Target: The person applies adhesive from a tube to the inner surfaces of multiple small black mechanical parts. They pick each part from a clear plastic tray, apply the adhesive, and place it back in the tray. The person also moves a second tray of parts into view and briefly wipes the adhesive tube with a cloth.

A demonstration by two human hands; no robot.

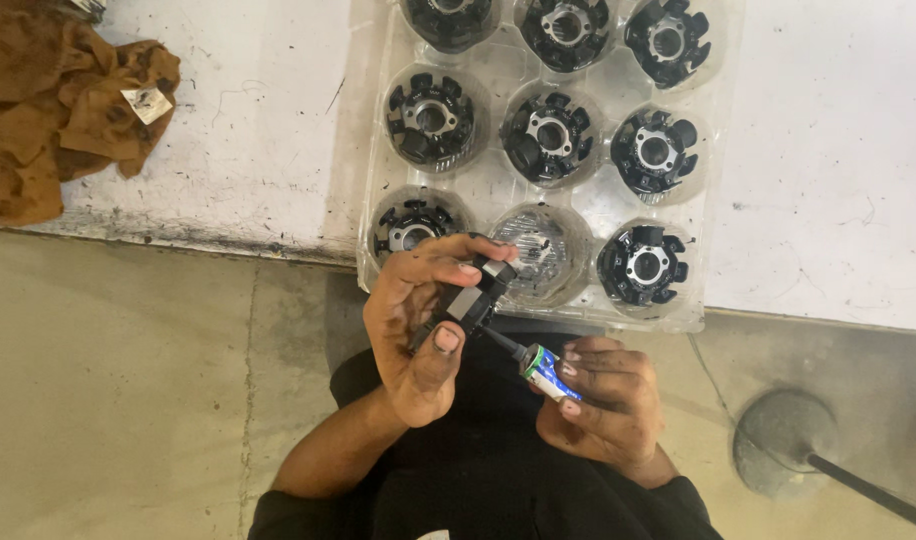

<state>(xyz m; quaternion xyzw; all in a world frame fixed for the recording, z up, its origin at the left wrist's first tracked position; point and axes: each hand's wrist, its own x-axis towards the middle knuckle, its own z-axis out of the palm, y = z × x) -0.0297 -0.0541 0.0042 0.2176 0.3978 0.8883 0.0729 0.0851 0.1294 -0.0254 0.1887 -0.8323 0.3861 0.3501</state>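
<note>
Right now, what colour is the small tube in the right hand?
Green and blue with a black nozzle; the tube shows in the head view.

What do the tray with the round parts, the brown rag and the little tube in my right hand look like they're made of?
Tray: thin clear plastic, glossy; the white table shows through its moulded cups.
Brown rag: soft woven cloth, matte, crumpled and stained.
Small tube in the right hand: probably plastic, with a glossy label and a thin dark nozzle, aimed at the black part in the left hand.

Black ring parts [549, 135], clear tray [718, 200], brown rag [48, 100], green-blue tube [543, 370]
</note>
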